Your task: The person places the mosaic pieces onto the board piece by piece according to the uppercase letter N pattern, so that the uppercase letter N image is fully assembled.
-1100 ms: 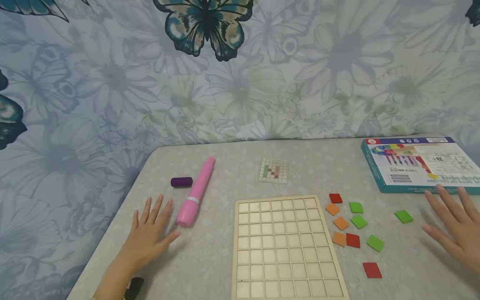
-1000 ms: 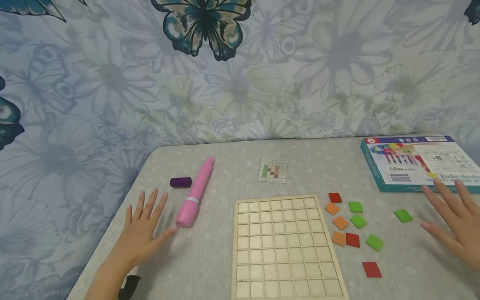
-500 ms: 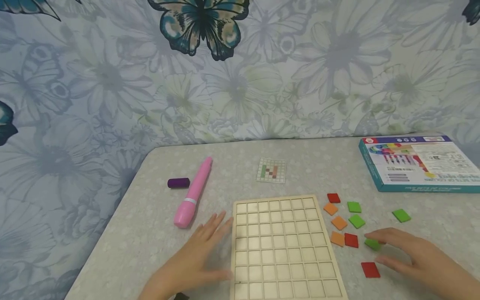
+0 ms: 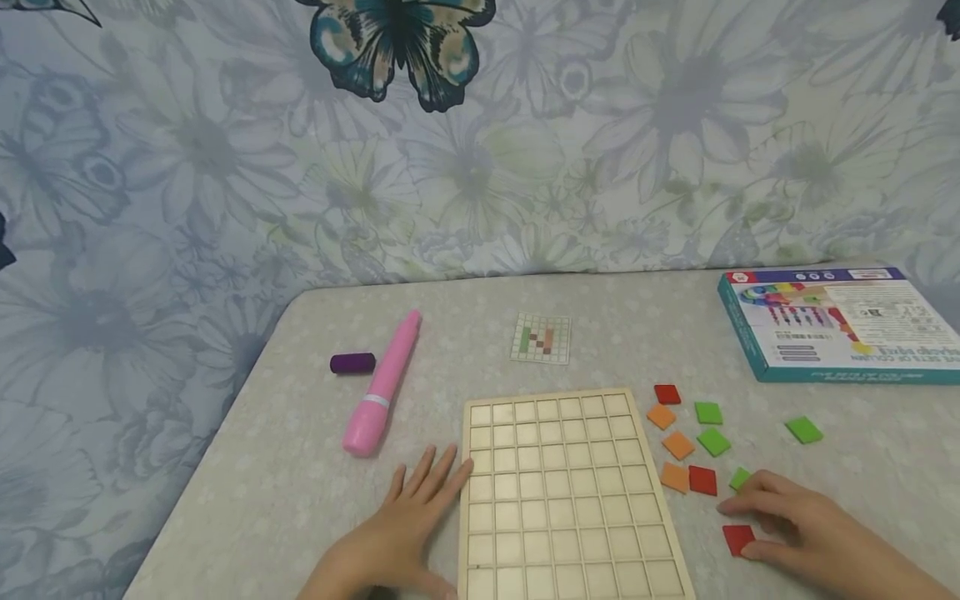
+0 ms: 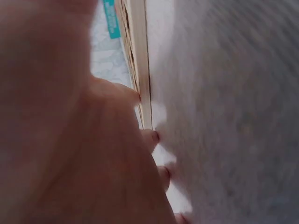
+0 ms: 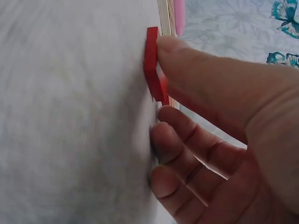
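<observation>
The wooden grid board point(image 4: 558, 492) lies flat at the front of the table, its squares bare. My left hand point(image 4: 397, 533) rests at its left edge with fingers spread, the index fingertip touching the frame; the left wrist view shows fingers along the board's side point(image 5: 140, 56). On the right, the thumb of my right hand point(image 4: 795, 517) touches the nearest red square tile point(image 4: 737, 540), also visible as a red tile point(image 6: 150, 63) in the right wrist view. Its other fingers are bent and apart from that tile. They partly cover a green tile point(image 4: 739, 478).
Several loose tiles lie right of the board, including an orange tile point(image 4: 678, 445) and a farther green tile point(image 4: 804, 429). A small pattern card point(image 4: 541, 338) lies behind the board. At left are a pink pen-like tool point(image 4: 382, 385) and purple cylinder point(image 4: 352, 363). A flat box point(image 4: 840, 325) lies back right.
Both hands have come inward from the table's sides. The left has reached the board's left edge; the right has come down over the nearest red tile. The tiles look unmoved.
</observation>
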Available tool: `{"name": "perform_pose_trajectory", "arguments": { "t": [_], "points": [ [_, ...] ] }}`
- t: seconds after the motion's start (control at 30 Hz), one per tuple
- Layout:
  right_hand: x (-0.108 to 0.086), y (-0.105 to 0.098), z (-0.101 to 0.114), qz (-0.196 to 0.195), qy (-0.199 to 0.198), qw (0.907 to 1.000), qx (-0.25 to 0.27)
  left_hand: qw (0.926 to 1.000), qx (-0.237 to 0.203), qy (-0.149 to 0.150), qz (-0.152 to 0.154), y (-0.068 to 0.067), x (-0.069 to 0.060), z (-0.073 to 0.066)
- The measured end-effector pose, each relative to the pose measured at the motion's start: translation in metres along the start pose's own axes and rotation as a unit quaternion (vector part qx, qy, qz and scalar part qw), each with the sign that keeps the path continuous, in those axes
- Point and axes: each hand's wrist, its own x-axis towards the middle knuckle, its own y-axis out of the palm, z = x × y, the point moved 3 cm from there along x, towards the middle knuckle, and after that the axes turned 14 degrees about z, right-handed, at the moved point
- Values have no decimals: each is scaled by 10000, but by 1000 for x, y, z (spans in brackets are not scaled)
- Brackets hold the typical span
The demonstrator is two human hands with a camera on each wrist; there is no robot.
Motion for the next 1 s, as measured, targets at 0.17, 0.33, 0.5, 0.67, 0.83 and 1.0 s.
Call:
{"name": "perform_pose_trajectory", "arguments": {
  "t": [0.17,0.33,0.5,0.67,0.83,1.0],
  "points": [
    [-1,2,2,-255,-370,9990,-2,9999,130,-62,7,0,0,-1],
    [1,5,5,-85,-43,9996,258,9997,190,-116,32,-2,0,0],
    [5,4,13,-191,-147,9981,566,9998,139,-101,56,-1,-1,-1],
    [16,-1,37,-745,-614,9885,1165,9999,132,-99,28,0,-1,1],
    [41,7,69,-966,-1339,9610,2218,9999,114,-63,-25,1,1,2],
    [64,23,91,-926,-1290,9536,2556,10000,83,-14,-17,1,1,2]
  ]
}}
